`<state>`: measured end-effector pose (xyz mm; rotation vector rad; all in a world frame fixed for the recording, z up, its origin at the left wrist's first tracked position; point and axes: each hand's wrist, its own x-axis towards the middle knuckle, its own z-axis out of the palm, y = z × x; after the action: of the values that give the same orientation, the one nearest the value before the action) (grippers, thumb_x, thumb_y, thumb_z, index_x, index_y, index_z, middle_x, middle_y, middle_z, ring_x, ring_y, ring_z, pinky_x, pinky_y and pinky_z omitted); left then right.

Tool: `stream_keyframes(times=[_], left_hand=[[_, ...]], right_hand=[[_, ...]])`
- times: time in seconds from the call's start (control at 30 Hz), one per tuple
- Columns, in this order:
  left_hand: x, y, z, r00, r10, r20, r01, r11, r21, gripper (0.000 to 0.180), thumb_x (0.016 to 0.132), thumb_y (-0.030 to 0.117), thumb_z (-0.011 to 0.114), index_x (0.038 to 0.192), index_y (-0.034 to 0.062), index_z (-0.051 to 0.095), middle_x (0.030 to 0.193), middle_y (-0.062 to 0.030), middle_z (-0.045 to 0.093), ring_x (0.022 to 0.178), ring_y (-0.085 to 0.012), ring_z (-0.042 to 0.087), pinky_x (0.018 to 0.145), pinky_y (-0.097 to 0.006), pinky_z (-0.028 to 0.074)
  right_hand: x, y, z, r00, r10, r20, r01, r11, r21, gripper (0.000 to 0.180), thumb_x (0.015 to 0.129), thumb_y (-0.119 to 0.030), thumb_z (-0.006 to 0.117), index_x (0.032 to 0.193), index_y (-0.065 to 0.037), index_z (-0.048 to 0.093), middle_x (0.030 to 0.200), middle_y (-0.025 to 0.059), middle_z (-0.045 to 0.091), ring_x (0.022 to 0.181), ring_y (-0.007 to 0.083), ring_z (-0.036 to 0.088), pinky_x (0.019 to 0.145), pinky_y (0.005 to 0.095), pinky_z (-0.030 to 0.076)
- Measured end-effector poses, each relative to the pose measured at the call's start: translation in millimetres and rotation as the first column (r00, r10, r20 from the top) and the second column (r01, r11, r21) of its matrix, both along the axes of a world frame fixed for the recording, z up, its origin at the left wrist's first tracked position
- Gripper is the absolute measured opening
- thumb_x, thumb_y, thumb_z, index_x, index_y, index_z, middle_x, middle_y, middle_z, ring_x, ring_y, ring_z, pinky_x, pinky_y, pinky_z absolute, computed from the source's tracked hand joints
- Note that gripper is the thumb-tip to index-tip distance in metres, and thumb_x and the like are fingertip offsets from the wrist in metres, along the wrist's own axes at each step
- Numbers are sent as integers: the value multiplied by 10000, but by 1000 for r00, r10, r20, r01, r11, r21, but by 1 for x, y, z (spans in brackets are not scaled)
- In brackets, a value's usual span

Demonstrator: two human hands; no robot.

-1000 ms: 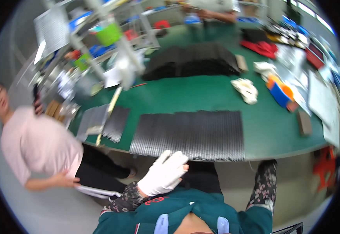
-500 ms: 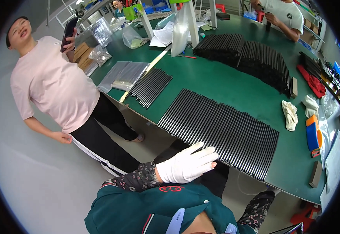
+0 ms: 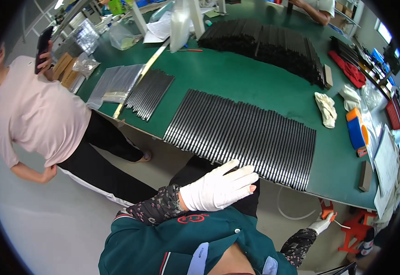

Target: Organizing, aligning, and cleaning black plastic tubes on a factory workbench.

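My left hand (image 3: 219,187), in a white glove with one bare fingertip, is open, its fingers stretched out at the near ends of a wide row of black rods (image 3: 241,133). Whether it touches them I cannot tell. Low at the right, beside the table's front edge, my gloved right hand (image 3: 320,224) is closed round an orange tool (image 3: 327,210) with a thin pale nozzle, which looks like an air blow gun. A clear hose (image 3: 296,216) loops below the table edge near it.
A smaller batch of black rods (image 3: 150,91) lies left on the green table (image 3: 236,68); a large stack (image 3: 273,43) stands at the back. White gloves (image 3: 326,110) and a blue-orange dispenser (image 3: 356,130) sit right. A person (image 3: 44,105) holding a phone stands left. An orange stool (image 3: 356,229) is at lower right.
The whole view has shifted, with the table sliding left and up. My right hand, out of sight before, now shows with the orange tool. My left hand stays by the rods' near ends.
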<state>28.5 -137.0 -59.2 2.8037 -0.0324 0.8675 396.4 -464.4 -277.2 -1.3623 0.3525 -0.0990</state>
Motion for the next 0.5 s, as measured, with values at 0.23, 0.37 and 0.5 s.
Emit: stream_keyframes(times=[0.23,0.37,0.5], left_hand=[[36,-17,9,960,-276,39,278,959,-63,243,808,100,640,1032,19,596,1112,-129,623,1090,-282,594,905,-437,483],[66,-33,13,891,-445,86,452,860,-239,416,737,102,696,1119,40,542,1193,-154,584,1088,-323,588,907,-435,486],[100,-65,9,836,-546,55,482,684,-548,670,706,109,730,1301,-30,455,1348,-233,475,1213,-392,494,969,-435,452]], right_hand=[[-55,-34,35,994,-56,93,61,997,-46,503,944,-289,604,1346,-17,474,1223,100,567,1078,174,552,883,330,456],[-97,-36,83,969,42,242,81,877,-474,423,946,-221,605,1275,33,530,1140,102,608,993,184,586,873,308,460],[-153,-8,154,795,486,362,37,557,-830,217,761,18,662,977,16,634,900,129,650,806,226,614,760,318,485]])
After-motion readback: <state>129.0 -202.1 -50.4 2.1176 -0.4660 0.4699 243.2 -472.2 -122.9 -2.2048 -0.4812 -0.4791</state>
